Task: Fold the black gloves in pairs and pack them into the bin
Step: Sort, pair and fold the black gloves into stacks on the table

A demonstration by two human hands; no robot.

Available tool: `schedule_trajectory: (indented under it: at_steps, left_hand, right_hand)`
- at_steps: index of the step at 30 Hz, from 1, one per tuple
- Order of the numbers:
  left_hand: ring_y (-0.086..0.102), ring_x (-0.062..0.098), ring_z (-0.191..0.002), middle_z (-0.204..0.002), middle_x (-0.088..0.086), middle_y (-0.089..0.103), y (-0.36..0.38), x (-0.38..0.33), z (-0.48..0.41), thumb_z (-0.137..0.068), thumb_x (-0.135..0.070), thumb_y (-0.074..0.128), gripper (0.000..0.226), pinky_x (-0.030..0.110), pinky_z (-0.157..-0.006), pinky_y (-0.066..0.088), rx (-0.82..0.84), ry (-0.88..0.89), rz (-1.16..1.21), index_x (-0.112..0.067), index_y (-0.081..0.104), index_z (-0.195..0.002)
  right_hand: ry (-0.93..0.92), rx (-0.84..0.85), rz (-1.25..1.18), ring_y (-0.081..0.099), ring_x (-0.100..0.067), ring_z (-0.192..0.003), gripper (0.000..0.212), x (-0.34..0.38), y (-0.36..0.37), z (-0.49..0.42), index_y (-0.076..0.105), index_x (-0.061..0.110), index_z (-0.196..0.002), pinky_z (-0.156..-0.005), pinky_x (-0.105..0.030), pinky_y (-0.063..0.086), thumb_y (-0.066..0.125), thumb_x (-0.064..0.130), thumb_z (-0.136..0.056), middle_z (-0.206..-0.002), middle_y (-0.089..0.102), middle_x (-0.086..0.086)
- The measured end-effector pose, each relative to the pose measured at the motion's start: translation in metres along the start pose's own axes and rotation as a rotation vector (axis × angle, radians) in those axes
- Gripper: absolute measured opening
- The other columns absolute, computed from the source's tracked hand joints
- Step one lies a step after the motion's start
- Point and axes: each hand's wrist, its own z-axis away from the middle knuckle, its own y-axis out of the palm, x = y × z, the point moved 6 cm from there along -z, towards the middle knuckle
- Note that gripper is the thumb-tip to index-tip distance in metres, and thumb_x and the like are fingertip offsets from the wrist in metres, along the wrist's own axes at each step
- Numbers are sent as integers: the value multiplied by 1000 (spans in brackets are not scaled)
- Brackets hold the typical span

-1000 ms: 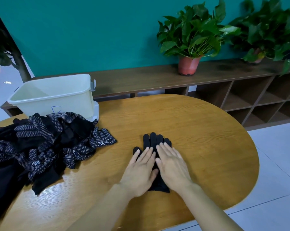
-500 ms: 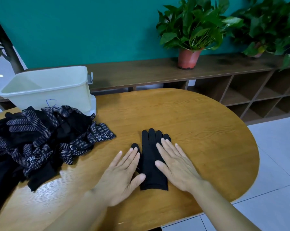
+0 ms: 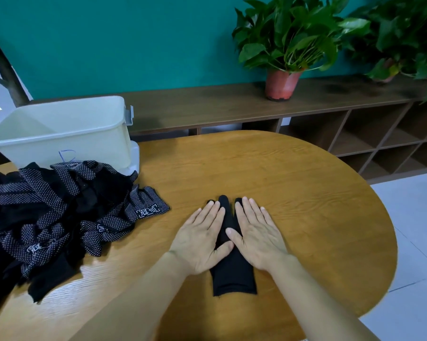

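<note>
We see the fingers [image 3: 213, 214] of the left hand [image 3: 202, 239] lying straight and close together, flat on the left edge of a black glove [image 3: 233, 275] at the lower centre of the frame. The fingers [image 3: 250, 210] of the right hand [image 3: 257, 236] are just as straight, slightly fanned, and press flat on the glove's right edge. The two thumbs point inward and nearly meet over the middle of the fabric. Neither hand pinches anything; both palms rest down.

Between the hands we see a narrow strip of the glove, with its dark fingertips poking out above the person's fingertips and its cuff showing below the wrists. We cannot tell whether it is one glove or two stacked.

The glove lies on a rounded wooden table [image 3: 305, 205]. At the left of the frame a loose pile of black gloves [image 3: 60, 212], many with white dots, sits on the same table, well apart from the hands. Just behind the pile, at the upper left, stands the pale bin [image 3: 67, 134].

Beyond the table a low brown shelf [image 3: 232, 102] runs along a teal wall, with a potted plant [image 3: 281, 84] on it at the upper right.
</note>
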Motion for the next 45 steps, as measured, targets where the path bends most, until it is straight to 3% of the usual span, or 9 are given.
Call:
schedule_trajectory:
  at_steps: [8,14,21,29,34,36,39,42,45]
  left_hand:
    - [-25,1,-146,-165,-6,-14,-18,16,17,-92,-71,-3,84,32,-121,-14,-169,-39,202,-20,-4,-158]
    - [39,3,-138,-145,-10,52,-35,-6,74,-92,-73,44,61,33,-115,18,-412,213,316,-30,64,-130]
    - [65,3,-102,-117,-12,72,-24,-23,85,-81,-57,62,44,32,-101,28,-381,328,185,-27,76,-109]
    - [65,-4,-79,-90,-17,75,-30,-23,83,-79,-36,56,26,30,-105,30,-539,144,356,-26,78,-92]
    - [49,-13,-116,-118,-30,60,-25,-19,87,-72,-70,59,52,27,-120,4,-337,-41,565,-43,60,-116]
    - [39,-10,-122,-131,-27,50,-21,-20,84,-70,-76,64,77,26,-120,2,-229,-75,501,-42,44,-136]
    - [48,-1,-117,-124,-19,62,-21,-8,72,-90,-53,63,56,26,-115,14,-335,-182,535,-34,48,-141]
    - [59,-3,-105,-107,-13,71,-24,2,54,-96,-41,60,44,26,-109,19,-437,-283,620,-34,51,-139]
    - [60,0,-96,-97,-10,70,-24,6,41,-97,-37,60,54,24,-104,21,-453,-370,641,-31,42,-148]
  right_hand:
    - [15,-35,-52,-27,-10,-146,85,-3,-18,18,-14,23,-153,-121,-35,-16,-21,67,-82,-161,-24,1]
    - [-157,-195,-247,6,4,-146,75,6,-38,72,32,26,-153,-119,-16,-5,7,65,-94,-161,20,9]
    - [-237,-41,-205,10,6,-146,83,25,-19,95,24,31,-155,-119,-17,-3,46,69,-85,-161,19,16]
    - [-147,-77,-376,18,11,-136,78,21,-12,98,30,35,-152,-117,-15,13,59,39,-81,-146,28,28]
    - [8,-337,-626,60,-2,-101,27,5,-17,88,71,30,-113,-89,-29,50,68,17,-90,-104,66,20]
    - [47,-359,-712,60,-2,-83,6,3,-19,80,71,29,-89,-75,-31,51,69,24,-91,-82,65,24]
    - [143,-363,-782,49,-2,-58,31,-5,-18,68,51,29,-65,-58,-33,43,70,31,-90,-61,55,21]
    - [191,-388,-742,43,-9,-55,32,-8,-22,56,48,26,-67,-56,-38,45,67,36,-91,-58,49,6]
    - [218,-402,-612,42,-7,-54,21,-6,-26,43,55,29,-78,-56,-31,38,63,40,-94,-58,47,12]
